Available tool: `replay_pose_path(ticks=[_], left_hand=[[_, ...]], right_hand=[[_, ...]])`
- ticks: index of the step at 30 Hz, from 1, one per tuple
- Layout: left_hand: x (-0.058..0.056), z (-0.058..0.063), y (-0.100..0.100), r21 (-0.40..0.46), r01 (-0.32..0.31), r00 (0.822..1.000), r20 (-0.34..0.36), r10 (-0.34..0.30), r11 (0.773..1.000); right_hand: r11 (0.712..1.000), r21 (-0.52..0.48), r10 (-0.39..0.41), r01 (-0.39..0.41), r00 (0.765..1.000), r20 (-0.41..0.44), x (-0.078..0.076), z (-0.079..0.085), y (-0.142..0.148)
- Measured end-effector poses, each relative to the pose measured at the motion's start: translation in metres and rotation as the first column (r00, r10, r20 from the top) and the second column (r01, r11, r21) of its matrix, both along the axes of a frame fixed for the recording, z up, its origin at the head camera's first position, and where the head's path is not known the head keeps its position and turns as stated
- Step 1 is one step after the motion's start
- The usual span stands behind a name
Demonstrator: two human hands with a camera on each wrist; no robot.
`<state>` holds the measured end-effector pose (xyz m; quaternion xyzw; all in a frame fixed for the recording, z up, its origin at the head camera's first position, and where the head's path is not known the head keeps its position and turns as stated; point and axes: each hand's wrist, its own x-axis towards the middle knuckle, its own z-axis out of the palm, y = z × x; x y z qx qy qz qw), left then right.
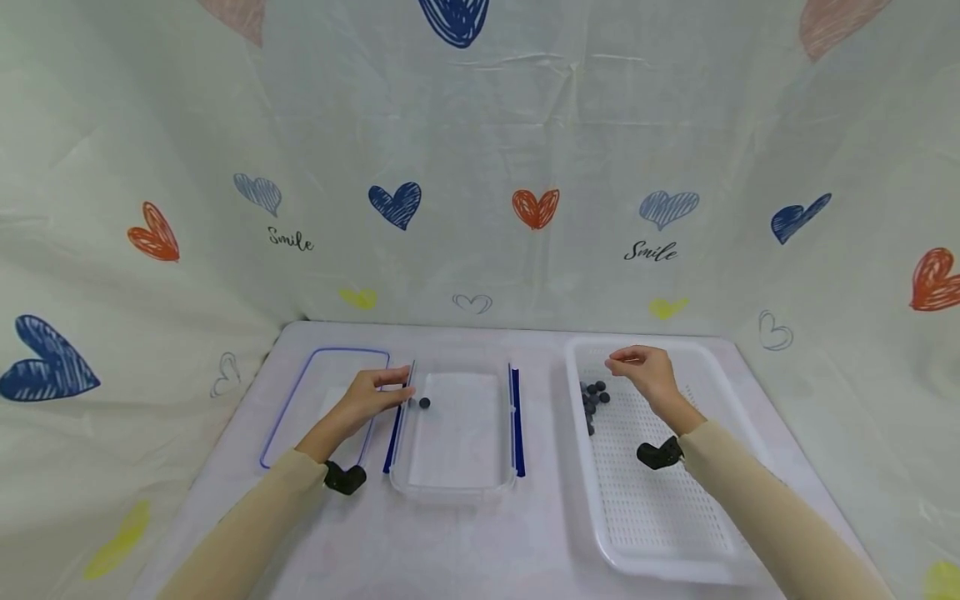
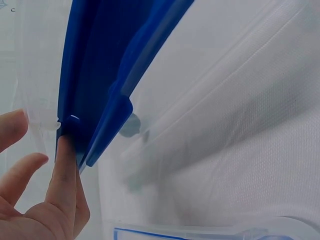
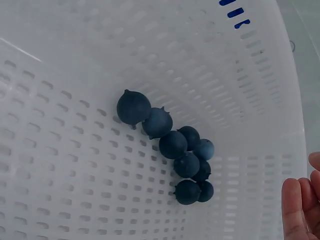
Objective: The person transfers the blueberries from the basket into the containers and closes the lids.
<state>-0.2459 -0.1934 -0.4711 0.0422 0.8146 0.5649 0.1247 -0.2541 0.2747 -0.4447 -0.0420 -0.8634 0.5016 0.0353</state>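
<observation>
A clear plastic box with blue side clips stands in the middle of the table. My left hand is at its left wall; in the left wrist view a finger touches the blue clip. A blueberry lies inside near that wall, with a small dark spot beside it that may be a reflection. My right hand hovers over the far part of a white perforated basket, fingertips close together and nothing visible in them. Several blueberries cluster along the basket's left wall.
The box's clear lid, edged in blue, lies flat left of the box, partly beneath my left forearm. A second blue clip hangs along the box's right side. Behind the table hangs a curtain printed with hearts.
</observation>
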Motion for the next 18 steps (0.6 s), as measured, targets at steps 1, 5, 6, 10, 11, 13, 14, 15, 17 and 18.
replay_pose_path(ticks=[1, 5, 6, 10, 11, 13, 14, 15, 17, 18], left_hand=[[0.0, 0.0, 0.0, -0.008, 0.002, 1.0, -0.003, -0.002, 1.0], [0.001, 0.002, 0.002, -0.026, -0.01, 1.0, 0.009, 0.01, 1.0], [0.001, 0.003, 0.003, -0.032, -0.008, 1.0, 0.007, 0.008, 0.999], [0.002, 0.002, 0.003, -0.03, -0.023, 1.0, 0.011, 0.024, 0.999], [0.001, 0.001, 0.003, -0.024, -0.025, 1.0, 0.011, 0.025, 0.999], [0.001, 0.001, 0.003, -0.017, -0.024, 1.0, 0.007, 0.024, 1.0], [0.001, 0.001, 0.003, -0.018, -0.021, 1.0, 0.004, 0.021, 1.0], [0.001, 0.001, 0.002, -0.016, -0.02, 1.0, 0.003, 0.02, 1.0], [0.001, 0.001, 0.002, -0.018, -0.017, 1.0, 0.002, 0.017, 1.0], [0.001, 0.001, 0.002, -0.021, -0.018, 1.0, 0.002, 0.018, 1.0]], right_hand=[[1.0, 0.003, -0.003, 0.003, 1.0, -0.002, 0.0, -0.003, 0.001], [1.0, 0.003, -0.005, 0.005, 1.0, -0.008, 0.0, -0.014, 0.005], [1.0, 0.008, -0.006, 0.006, 1.0, -0.011, 0.0, -0.016, 0.006], [1.0, 0.008, -0.016, 0.016, 1.0, -0.006, 0.002, -0.028, 0.009], [1.0, 0.01, -0.021, 0.021, 1.0, -0.003, 0.003, -0.03, 0.01], [1.0, 0.009, -0.02, 0.02, 1.0, -0.001, 0.003, -0.035, 0.011], [1.0, 0.015, -0.02, 0.02, 1.0, 0.0, 0.003, -0.037, 0.012], [1.0, 0.013, -0.02, 0.02, 1.0, -0.002, 0.003, -0.038, 0.012], [1.0, 0.025, -0.012, 0.013, 1.0, -0.004, 0.003, -0.041, 0.012], [1.0, 0.028, -0.01, 0.01, 1.0, -0.005, 0.003, -0.043, 0.012]])
